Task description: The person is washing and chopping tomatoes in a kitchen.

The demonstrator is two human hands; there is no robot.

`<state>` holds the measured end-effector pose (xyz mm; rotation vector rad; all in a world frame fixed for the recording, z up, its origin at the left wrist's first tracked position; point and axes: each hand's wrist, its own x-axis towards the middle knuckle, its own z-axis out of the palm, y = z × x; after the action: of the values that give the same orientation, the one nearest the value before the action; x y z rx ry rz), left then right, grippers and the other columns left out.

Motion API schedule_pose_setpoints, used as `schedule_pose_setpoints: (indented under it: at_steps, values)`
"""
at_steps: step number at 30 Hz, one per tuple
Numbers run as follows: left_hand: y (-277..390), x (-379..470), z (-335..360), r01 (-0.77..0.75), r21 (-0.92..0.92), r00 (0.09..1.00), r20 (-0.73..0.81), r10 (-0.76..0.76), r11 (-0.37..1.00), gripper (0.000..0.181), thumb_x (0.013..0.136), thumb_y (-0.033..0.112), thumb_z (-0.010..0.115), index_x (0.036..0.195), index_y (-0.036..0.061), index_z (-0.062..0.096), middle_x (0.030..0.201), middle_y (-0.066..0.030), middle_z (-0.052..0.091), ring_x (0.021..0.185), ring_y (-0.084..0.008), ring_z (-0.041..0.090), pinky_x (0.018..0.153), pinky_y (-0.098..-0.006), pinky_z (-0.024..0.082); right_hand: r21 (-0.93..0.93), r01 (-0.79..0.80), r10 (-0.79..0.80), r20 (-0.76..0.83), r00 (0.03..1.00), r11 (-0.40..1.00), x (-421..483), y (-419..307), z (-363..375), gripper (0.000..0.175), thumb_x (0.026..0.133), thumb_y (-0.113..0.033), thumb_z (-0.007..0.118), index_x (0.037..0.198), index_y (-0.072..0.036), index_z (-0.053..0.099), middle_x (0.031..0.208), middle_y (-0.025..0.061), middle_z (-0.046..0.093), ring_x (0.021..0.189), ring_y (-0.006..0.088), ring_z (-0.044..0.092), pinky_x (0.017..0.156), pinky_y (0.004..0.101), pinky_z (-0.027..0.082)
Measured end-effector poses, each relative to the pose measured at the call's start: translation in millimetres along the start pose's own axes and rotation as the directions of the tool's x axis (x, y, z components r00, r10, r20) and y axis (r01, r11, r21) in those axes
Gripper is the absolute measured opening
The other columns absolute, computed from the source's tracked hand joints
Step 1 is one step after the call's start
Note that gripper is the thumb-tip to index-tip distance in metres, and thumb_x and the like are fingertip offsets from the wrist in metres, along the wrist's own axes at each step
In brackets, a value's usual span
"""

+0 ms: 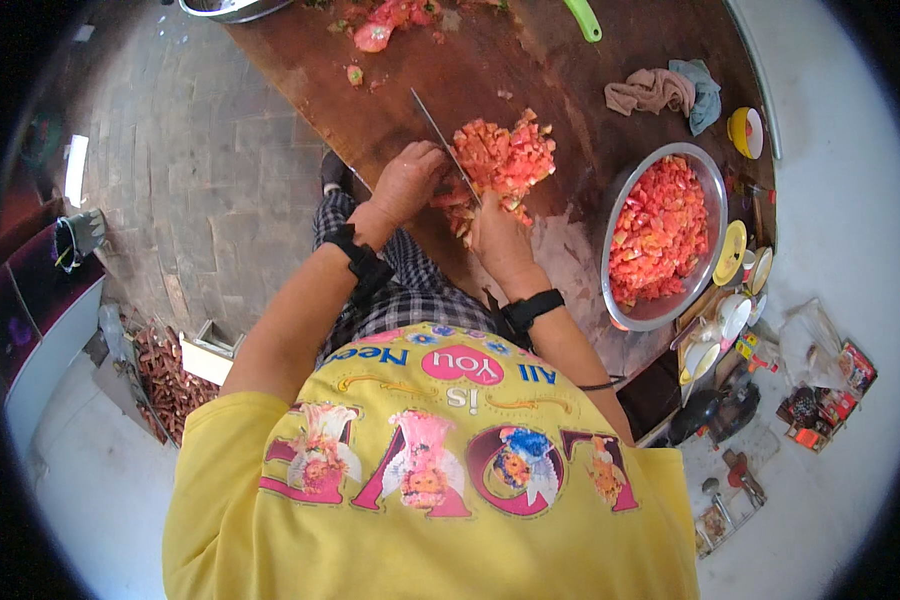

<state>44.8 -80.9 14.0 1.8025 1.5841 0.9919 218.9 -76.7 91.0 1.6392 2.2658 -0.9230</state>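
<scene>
My right hand [502,240] grips the handle end of a kitchen knife [444,142], its blade slanting away to the upper left. Left of the blade, my left hand [411,180] has its fingers curled over red tomato [450,198]; the fingertips and most of that piece are hidden. A heap of diced tomato [506,157] lies against the blade's right side on the brown tabletop [570,195]. Farther right, a metal basin [610,262] holds a large amount of diced tomato [660,232].
Tomato scraps [390,22] lie at the far edge, near a green handle [586,21]. Crumpled cloths [652,91] and a yellow bowl [742,133] sit at far right. Plates and bowls [731,319] crowd beyond the basin. A metal pan [236,7] shows at the upper left.
</scene>
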Motion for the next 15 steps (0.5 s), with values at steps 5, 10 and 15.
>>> schedule_pose_setpoints:
  at_steps: [5,10,15]
  values:
    - [-4,-2,-8,-0.015,-0.022,1.0,0.002,0.015,1.0,0.005,0.079,0.008,0.055,0.084,0.007,0.057,0.087,-0.0095,0.057,0.084,-0.0297,0.056,0.07,-0.0361,0.048,0.047,0.027,-0.027,0.005,1.0,0.999,-2,-8,-28,0.024,0.084,-0.013,0.046,0.103,0.002,0.041,0.07,0.0274,0.058,0.073,0.0454,0.057,0.065,0.053,0.043]
    - [-1,-17,-10,0.027,-0.03,0.996,0.083,-0.024,0.999,0.005,0.08,0.009,0.056,0.084,0.0058,0.056,0.088,-0.0105,0.056,0.082,-0.0313,0.055,0.07,-0.0372,0.049,0.038,0.05,-0.051,0.02,0.999,0.998,-22,-8,-14,0.022,0.085,-0.015,0.045,0.099,0.002,0.041,0.07,0.0273,0.058,0.072,0.0449,0.058,0.065,0.0527,0.044]
    - [8,-23,-10,-0.201,-0.031,0.946,0.254,0.202,0.979,0.014,0.076,0.009,0.058,0.09,0.0061,0.059,0.092,-0.01,0.056,0.087,-0.03,0.053,0.074,-0.0357,0.048,0.04,0.044,-0.041,-0.068,0.997,0.998,3,-11,9,0.018,0.086,-0.015,0.045,0.094,0.002,0.042,0.067,0.0266,0.057,0.066,0.0438,0.058,0.06,0.0518,0.044]
